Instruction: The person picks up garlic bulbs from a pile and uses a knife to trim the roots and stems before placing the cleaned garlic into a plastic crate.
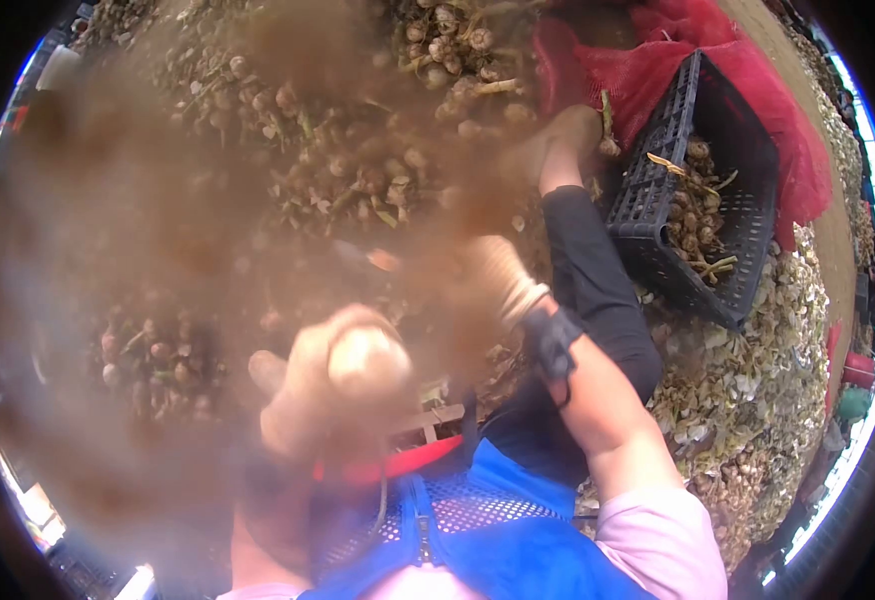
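Note:
My left hand is left of centre, in front of my body, with its fingers closed round a pale, round garlic bulb. To the right of it, my right hand wears a pale glove, with a black band on the wrist. Brown blur covers the fingers of the right hand, so what they hold, if anything, is hidden. Beyond both hands lies a large heap of garlic bulbs with stems. A red, curved thing lies across my lap.
A tilted black crate at the upper right holds garlic with stems. Red netting drapes around it. My outstretched leg lies beside the crate. Pale garlic skins cover the ground at right. Brown haze blurs much of the left side.

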Motion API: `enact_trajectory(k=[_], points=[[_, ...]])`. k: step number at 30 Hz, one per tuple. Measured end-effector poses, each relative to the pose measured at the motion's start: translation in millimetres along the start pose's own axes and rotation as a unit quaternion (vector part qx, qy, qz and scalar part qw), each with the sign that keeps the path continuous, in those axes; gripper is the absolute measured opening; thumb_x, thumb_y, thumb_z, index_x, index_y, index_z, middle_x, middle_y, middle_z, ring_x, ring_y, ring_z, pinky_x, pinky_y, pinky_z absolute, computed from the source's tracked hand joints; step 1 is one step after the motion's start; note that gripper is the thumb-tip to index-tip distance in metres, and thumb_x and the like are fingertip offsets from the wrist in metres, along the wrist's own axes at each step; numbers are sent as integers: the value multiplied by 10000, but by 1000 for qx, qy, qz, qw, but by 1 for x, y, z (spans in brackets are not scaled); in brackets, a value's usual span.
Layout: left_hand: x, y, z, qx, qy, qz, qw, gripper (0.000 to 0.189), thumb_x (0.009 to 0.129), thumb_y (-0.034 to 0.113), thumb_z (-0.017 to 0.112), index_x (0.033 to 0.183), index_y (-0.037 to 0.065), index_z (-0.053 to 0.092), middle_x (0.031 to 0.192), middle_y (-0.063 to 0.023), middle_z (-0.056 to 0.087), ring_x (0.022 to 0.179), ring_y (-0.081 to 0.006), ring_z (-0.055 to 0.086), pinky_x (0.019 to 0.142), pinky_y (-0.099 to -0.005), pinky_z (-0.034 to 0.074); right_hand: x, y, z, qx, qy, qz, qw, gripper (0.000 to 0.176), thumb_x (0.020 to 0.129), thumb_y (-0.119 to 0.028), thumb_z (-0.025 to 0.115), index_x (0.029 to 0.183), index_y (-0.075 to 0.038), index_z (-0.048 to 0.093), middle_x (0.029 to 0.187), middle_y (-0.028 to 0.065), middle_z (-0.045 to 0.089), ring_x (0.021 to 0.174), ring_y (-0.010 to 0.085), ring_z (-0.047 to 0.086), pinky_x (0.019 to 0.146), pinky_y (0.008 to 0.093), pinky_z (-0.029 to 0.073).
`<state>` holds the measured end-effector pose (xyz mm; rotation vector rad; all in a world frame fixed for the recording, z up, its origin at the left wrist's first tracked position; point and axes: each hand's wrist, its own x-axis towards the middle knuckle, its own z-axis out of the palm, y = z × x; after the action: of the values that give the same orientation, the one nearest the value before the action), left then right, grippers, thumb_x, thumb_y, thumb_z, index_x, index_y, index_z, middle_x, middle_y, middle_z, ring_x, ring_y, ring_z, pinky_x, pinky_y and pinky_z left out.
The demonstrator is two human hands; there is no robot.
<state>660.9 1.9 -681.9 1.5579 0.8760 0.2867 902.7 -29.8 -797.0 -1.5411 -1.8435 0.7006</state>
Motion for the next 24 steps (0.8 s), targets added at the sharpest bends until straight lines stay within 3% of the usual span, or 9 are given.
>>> enact_trajectory(k=[2,5,7,9,17,19,21,22,24], points=[[-12,18,-11,-5,-2,29,1000,697,589,285,845,1150,7,537,992,-36,611,839,-148,598,812,-249,479,0,7,0,-7,21,59,998,135,735,-113,689,852,-88,626,710,128,629,676,332,647,611,386,520],[-6,43,-20,-170,83,-84,978,618,775,233,742,1288,27,464,1073,-33,582,1043,-122,543,894,-265,463,14,-31,-17,102,101,39,989,160,737,-110,710,870,-74,628,707,134,627,664,323,651,595,376,507],[-1,14,-20,-252,111,83,958,525,834,199,645,1307,46,476,1125,-64,591,1068,-158,566,918,-281,466,16,-48,-22,139,86,50,985,144,752,-109,701,865,-61,626,699,141,624,660,309,654,587,362,498],[3,7,-17,-293,133,75,944,537,820,209,632,1309,46,483,1168,-92,595,1099,-198,577,935,-322,484,10,-55,-15,235,37,169,956,128,825,-141,681,817,-31,617,630,86,585,570,146,544,584,286,473],[30,8,11,-663,102,100,735,235,795,240,621,970,86,587,925,-57,596,965,-186,594,737,-351,589,1,-70,17,248,57,114,960,119,846,-139,664,809,-40,609,632,37,559,602,83,485,579,288,454],[31,2,7,-735,37,142,662,208,815,277,642,899,101,569,890,-43,579,860,-139,589,678,-320,588,-6,-55,31,238,27,144,960,104,850,-129,652,812,-40,613,647,55,591,604,89,507,586,296,464],[22,-20,-35,-695,-7,205,689,271,820,296,655,961,76,583,942,-77,605,912,-168,616,741,-347,592,-9,-47,34,311,-24,285,906,99,865,-127,637,807,-50,614,680,38,629,619,105,550,601,302,484],[14,-19,-53,-596,297,190,722,370,830,322,652,1061,43,573,1022,-122,616,965,-210,624,809,-384,580,-10,-47,31,348,-7,307,886,108,870,-134,635,804,-52,610,682,25,628,627,101,556,601,292,485],[-17,-17,-98,-547,460,200,670,554,861,359,635,1249,-15,509,1191,-204,594,1086,-289,609,934,-458,536,-6,-47,20,395,16,332,857,135,876,-142,639,786,-58,584,699,-15,609,662,60,543,612,250,468]])
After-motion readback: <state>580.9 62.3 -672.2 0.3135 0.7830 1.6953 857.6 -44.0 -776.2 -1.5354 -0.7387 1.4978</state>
